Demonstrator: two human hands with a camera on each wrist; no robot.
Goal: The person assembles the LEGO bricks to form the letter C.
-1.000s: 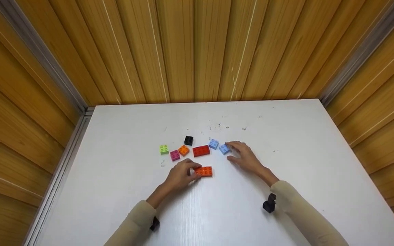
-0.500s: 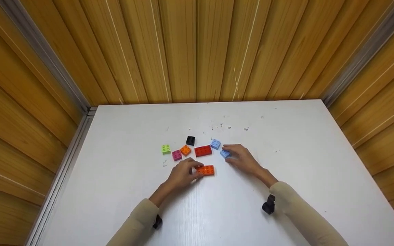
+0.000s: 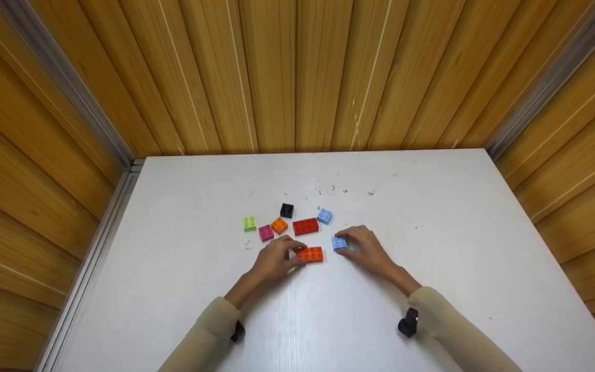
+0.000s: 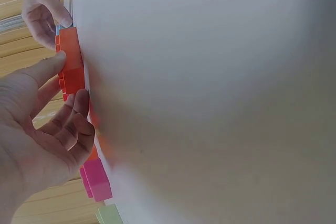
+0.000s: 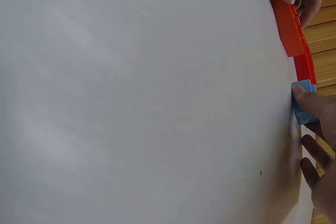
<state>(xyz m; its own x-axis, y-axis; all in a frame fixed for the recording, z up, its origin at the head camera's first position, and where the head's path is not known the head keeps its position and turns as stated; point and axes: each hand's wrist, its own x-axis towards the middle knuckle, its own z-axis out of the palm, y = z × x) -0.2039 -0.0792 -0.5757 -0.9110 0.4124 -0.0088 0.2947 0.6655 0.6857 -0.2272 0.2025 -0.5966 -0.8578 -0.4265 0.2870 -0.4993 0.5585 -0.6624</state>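
My left hand [image 3: 272, 258] pinches the left end of a long orange-red toy brick [image 3: 312, 254] between thumb and fingers; the brick shows its studs upward. To its right, my right hand [image 3: 370, 250] grips a small light-blue brick [image 3: 339, 243] by its near and far sides. A short gap separates these two bricks in the head view. The right wrist view shows the thumb on the side of the blue brick [image 5: 303, 109]. In the left wrist view the thumb and curled fingers are at the orange-red brick [image 4: 72, 59].
Behind the hands lie a red long brick [image 3: 306, 226], a second light-blue brick [image 3: 324, 216], a black brick [image 3: 287, 210], an orange brick [image 3: 279, 225], a magenta brick [image 3: 266, 232] and a lime brick [image 3: 249, 223]. Wood-patterned walls [image 3: 271, 77] border the white table [image 3: 184, 196].
My right hand has taken hold of the nearer light-blue brick and brought it toward the body, turning it square beside the orange-red brick. The left hand keeps its grip.
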